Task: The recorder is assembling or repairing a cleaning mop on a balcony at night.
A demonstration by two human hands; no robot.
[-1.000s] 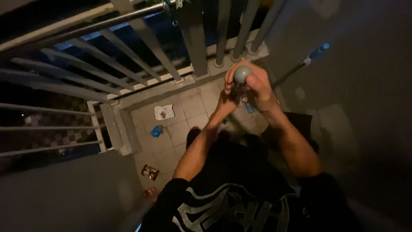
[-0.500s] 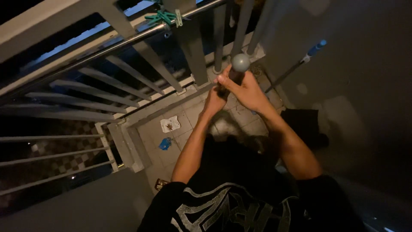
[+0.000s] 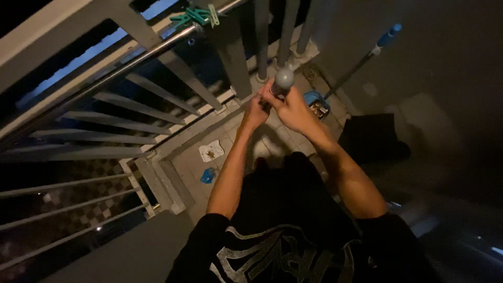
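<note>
- Head view: a smooth grey rounded knob [image 3: 284, 78], dome-shaped and matt, sits on top of a dark slender stem that both hands hold out in front of the chest, above the tiled floor [image 3: 191, 162].
- The right hand [image 3: 293, 107] reaches forward with the forearm bare and running down toward 5 o'clock; its fingers [image 3: 272, 93] are curled and clamped around the stem just under the knob, which stands at 12 o'clock from the knuckles.
- The left hand [image 3: 255, 111] lies just beside the right one, at its 9 o'clock, wrist bent, forearm running down toward 7 o'clock; its fingers are bunched together against the stem, though the dim light hides how firmly they grip.
- The knob itself is free of the fingers, showing whole above them.
- A shiny round metal rail [image 3: 131, 63] crosses at 11 o'clock, with green plastic clothes pegs [image 3: 195, 17] clipped on it; flat pale bars of a railing [image 3: 105, 126] fan out at 9 o'clock.
- On the floor, a blue dustpan [image 3: 317, 104] lies at 3 o'clock from the hands, a long pole with a blue grip [image 3: 387, 37] leaning at 1 o'clock.
- A crumpled white paper [image 3: 211, 151] and a small blue scrap [image 3: 208, 175] lie at 8 o'clock.
- The person wears a black shirt [image 3: 283, 246] with a pale print.
</note>
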